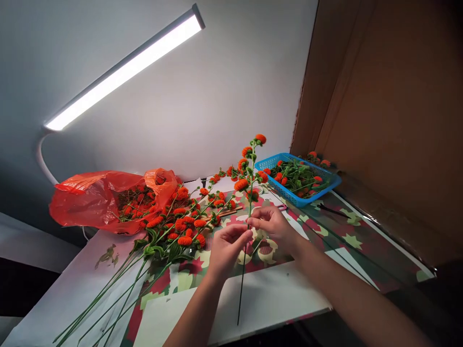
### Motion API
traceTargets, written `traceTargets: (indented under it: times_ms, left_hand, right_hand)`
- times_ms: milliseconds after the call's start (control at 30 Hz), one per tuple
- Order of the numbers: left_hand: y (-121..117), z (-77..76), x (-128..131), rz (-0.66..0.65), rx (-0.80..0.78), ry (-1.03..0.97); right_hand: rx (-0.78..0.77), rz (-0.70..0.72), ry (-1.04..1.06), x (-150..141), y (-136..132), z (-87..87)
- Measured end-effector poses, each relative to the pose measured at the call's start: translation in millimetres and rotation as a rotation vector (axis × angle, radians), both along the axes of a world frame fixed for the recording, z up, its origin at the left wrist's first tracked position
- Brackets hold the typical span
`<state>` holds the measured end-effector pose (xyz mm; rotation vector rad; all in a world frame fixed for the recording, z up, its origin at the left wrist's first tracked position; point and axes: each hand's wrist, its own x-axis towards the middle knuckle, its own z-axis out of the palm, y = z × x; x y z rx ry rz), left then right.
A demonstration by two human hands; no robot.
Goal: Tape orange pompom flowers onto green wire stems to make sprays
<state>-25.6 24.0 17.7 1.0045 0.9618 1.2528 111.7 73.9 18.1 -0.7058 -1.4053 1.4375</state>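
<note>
Upright in front of me is an artificial flower stem (243, 282) with several fuzzy orange blooms (241, 184) and small green parts along its upper half. My left hand (227, 246) pinches the stem low, just beneath the green-wrapped part. Slightly higher, the thumb and fingers of my right hand (271, 222) close on the same stem. Below both hands the bare dark stem hangs down over white paper (275, 294). Finished-looking orange flower stems (184, 224) lie in a pile to the left of my left hand, their long green stalks pointing toward me.
A red plastic bag (90, 202) of orange blooms lies at the left. At the back right stands a blue basket (306, 198) holding green and orange flower pieces. Dark tweezers-like tool (334, 210) lies beside it. A lit lamp (126, 67) hangs above; a cardboard wall (390, 106) stands right.
</note>
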Motion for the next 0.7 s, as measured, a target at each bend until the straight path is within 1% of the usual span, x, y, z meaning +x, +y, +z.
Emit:
traceTargets:
  times_ms: [67, 100, 133, 200, 267, 367, 433, 500, 567, 600, 633, 700]
  left_hand:
    - [-1, 1.3, 0, 0.058, 0.079, 0.112]
    - [-1, 1.4, 0, 0.078, 0.095, 0.124]
    - [-1, 1.2, 1, 0.094, 0.100, 0.106]
    - [-1, -0.2, 1, 0.090, 0.070, -0.013]
    - [-1, -1.8, 1, 0.032, -0.005, -0.186]
    - [1, -4.2, 0, -0.106, -0.121, -0.409]
    - [1, -5.6, -2, -0.210, -0.180, -0.498]
    - [2, -6.6, -3, -0.284, -0.219, -0.524]
    - [2, -6.8, -3, -0.289, -0.232, -0.453]
    - [2, -6.5, -2, -0.247, -0.212, -0.375]
    - [2, -6.0, -1, -0.176, -0.171, -0.273]
    - [-1, -4.8, 1, 0.012, -0.042, -0.032]
  right_hand:
    - [0.035, -0.067, -0.047, 1, 1, 2.0]
    - [0.042, -0.082, -0.052, 1, 1, 2.1]
    - [0.041, -0.082, -0.041, 0, 0, 1.6]
    - [0.013, -0.034, 0.016, -3, -1, -0.9]
    - [-0.047, 0.044, 0.092, -7, -3, -5.6]
    - [-0.143, 0.150, 0.188, -12, -5, -14.0]
    - [-0.177, 0.213, 0.207, -14, -6, -17.6]
    - [-0.187, 0.245, 0.205, -13, -6, -17.7]
    - [-0.194, 0.224, 0.199, -11, -5, -14.6]
    - [-0.191, 0.193, 0.184, -10, -5, -12.4]
    - [-0.183, 0.148, 0.162, -9, -4, -10.0]
    - [-0.145, 0.035, 0.115, -9, -4, -5.1]
